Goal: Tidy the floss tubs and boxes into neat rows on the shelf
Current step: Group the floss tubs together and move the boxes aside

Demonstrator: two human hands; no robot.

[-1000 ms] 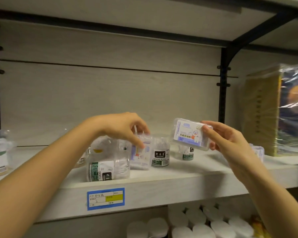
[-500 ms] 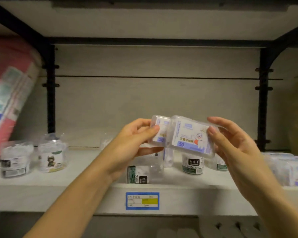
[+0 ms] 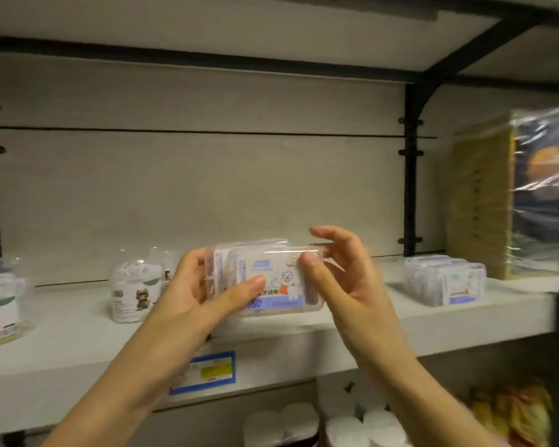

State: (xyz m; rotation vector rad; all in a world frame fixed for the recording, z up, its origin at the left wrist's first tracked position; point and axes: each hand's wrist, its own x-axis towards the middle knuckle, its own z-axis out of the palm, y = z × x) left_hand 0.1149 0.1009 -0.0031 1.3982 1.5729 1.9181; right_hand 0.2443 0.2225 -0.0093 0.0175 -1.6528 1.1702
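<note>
**Held boxes belong off to your right**

You hold two clear rectangular plastic floss boxes face to back. They are in the air just in front of the pale grey shelf board, long axis running left to right. Your left hand grips their left end, thumb across the front label. Your right hand pinches the right end, thumb in front, fingers behind, forefinger lifted clear.

The matching cluster of clear boxes sits on the shelf well to the right, so your right hand is nearer it. The round clear floss tubs stand to the left. I judge the carry goes rightward, end-first; keep the pair level so the rear box cannot slip.
</note>
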